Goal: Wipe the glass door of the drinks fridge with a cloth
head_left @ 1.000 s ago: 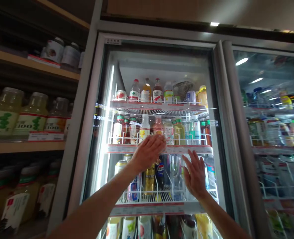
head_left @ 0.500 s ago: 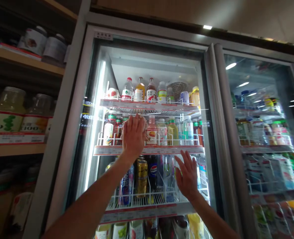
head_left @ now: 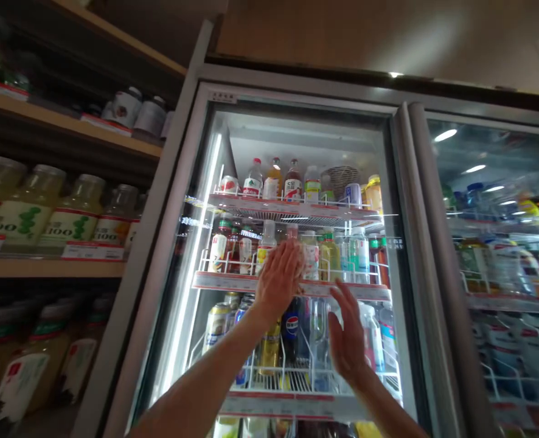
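Observation:
My left hand (head_left: 277, 281) lies with its palm toward the glass door (head_left: 297, 137) of a lit drinks fridge, pressing a pale crumpled cloth (head_left: 302, 260) against it. Most of the cloth is hidden under the fingers; a bit shows at their right edge. Lower and to the right, my right hand (head_left: 348, 334) is raised near the glass, fingers apart and nothing in it. Whether its fingertips touch the pane I cannot tell. Behind the glass, in front of the hands, a Pepsi bottle (head_left: 291, 323) and a gold can (head_left: 269, 353) stand on a wire shelf.
Rows of bottles and cans fill the fridge shelves. A metal door handle (head_left: 427, 243) runs upright on the right, beside a second glass-door fridge (head_left: 502, 255). At left, a wooden shelf (head_left: 50, 266) holds juice bottles (head_left: 75, 207).
The left hand with the cloth has moved right and slightly down across the glass. The right hand has shifted a little, now closer to the left one. The camera view has turned left and tilted up.

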{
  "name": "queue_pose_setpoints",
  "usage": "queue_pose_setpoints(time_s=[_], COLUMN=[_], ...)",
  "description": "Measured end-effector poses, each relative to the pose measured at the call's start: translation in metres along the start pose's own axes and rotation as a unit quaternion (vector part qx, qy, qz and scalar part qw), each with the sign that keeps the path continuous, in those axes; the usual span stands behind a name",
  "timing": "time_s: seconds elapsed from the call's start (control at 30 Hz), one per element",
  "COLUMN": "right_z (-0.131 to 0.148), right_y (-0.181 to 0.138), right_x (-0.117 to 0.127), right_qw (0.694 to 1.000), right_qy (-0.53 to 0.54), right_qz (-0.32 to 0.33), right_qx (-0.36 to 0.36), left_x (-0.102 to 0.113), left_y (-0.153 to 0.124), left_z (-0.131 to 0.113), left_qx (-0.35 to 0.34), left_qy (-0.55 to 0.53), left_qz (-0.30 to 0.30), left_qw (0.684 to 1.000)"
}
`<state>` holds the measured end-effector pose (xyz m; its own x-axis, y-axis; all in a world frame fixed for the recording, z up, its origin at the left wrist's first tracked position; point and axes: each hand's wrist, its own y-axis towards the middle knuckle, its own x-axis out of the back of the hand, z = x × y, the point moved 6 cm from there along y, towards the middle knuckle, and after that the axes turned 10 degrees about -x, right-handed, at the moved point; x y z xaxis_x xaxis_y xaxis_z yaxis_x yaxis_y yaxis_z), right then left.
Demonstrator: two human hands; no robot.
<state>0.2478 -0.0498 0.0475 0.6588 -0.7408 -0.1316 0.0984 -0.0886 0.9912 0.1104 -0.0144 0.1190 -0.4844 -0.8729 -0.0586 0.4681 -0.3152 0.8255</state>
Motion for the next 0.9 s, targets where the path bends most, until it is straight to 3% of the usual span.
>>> queue_pose_setpoints(time_s=[0.1, 0.17, 0.27, 0.4, 0.5, 0.57, 0.67, 0.73, 0.8, 0.9], right_z=[0.03, 0.041, 0.054, 0.073, 0.064, 0.03, -0.037, -0.06, -0.049, 0.005], right_y=[0.023, 0.039, 0.063, 0.083, 0.079, 0.071, 0.066, 0.065, 0.06, 0.041], right_x=[-0.03, -0.05, -0.075, -0.098, -0.088, -0.059, -0.001, 0.022, 0.012, -0.042], right_qw=[0.991, 0.988, 0.994, 0.995, 0.989, 0.983, 0.969, 0.959, 0.959, 0.97], right_qy=[0.124, 0.135, 0.067, -0.085, -0.144, -0.175, -0.238, -0.251, -0.251, -0.239], right_qz=[0.055, 0.069, 0.063, 0.024, -0.004, -0.022, -0.068, -0.123, -0.124, 0.0], right_qx=[-0.02, -0.043, -0.064, -0.048, 0.031, 0.055, 0.023, -0.035, -0.052, 0.04], left_x=[0.001, 0.01, 0.026, 0.044, 0.041, 0.039, 0.038, 0.038, 0.039, 0.039], left_y=[-0.004, -0.018, -0.049, -0.082, -0.087, -0.086, -0.084, -0.083, -0.083, -0.084], left_z=[-0.003, 0.005, 0.022, 0.044, 0.048, 0.047, 0.045, 0.044, 0.044, 0.045], left_qx=[0.039, 0.058, 0.058, 0.116, 0.127, 0.126, 0.128, 0.13, 0.135, 0.136], left_qy=[-0.003, 0.014, 0.044, 0.102, 0.11, 0.109, 0.109, 0.106, 0.099, 0.092], left_qz=[-0.025, -0.022, 0.008, -0.009, 0.001, 0.007, 0.008, 0.008, 0.007, 0.007], left_qw=[0.999, 0.998, 0.997, 0.988, 0.986, 0.986, 0.986, 0.986, 0.986, 0.986])
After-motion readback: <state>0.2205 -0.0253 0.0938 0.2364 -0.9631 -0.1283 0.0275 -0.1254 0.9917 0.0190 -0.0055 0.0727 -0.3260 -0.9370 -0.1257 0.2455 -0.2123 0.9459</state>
